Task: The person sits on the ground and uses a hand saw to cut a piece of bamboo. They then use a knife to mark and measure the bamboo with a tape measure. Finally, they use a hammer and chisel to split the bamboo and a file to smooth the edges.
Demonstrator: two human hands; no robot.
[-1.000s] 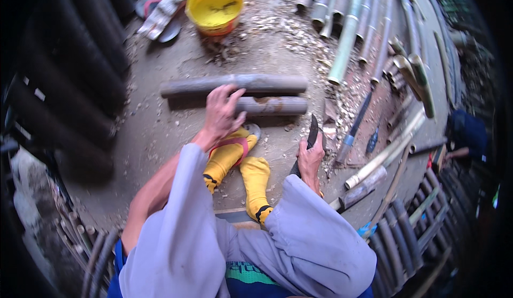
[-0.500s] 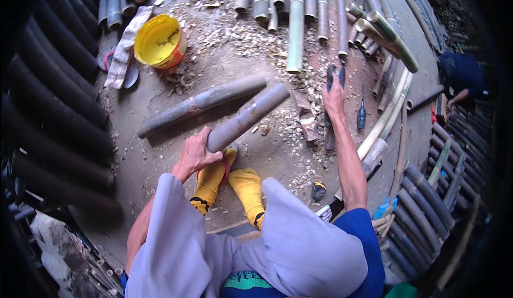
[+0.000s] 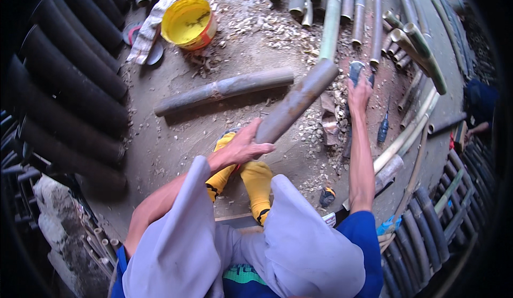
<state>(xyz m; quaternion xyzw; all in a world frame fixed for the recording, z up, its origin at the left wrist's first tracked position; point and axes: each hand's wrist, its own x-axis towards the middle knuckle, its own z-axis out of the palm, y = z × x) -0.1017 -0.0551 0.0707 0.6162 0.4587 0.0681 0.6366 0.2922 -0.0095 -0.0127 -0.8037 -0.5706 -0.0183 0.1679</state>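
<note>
My left hand [image 3: 247, 144] grips the near end of a short, thick grey-brown bamboo piece [image 3: 296, 103], which tilts up and away to the right. My right hand [image 3: 360, 94] reaches far forward, its fingers closed round a dark tool [image 3: 355, 69] on the ground; its kind I cannot make out. Beside that hand lies a screwdriver-like tool [image 3: 383, 128] with a dark handle and thin shaft. A second bamboo length [image 3: 224, 91] rests on the floor beyond my left hand.
A yellow bucket [image 3: 210, 33] stands at the far left, near a pale cloth strip [image 3: 152, 28]. Bamboo poles [image 3: 332, 20] lie at the back and right; large dark curved pieces [image 3: 75, 87] line the left. Wood chips litter the floor. A person [image 3: 478, 103] is at far right.
My left hand has carried the bamboo piece rightward, clear of the second length on the floor. The right hand stays on the dark tool, which has turned somewhat. The whole view has shifted.
</note>
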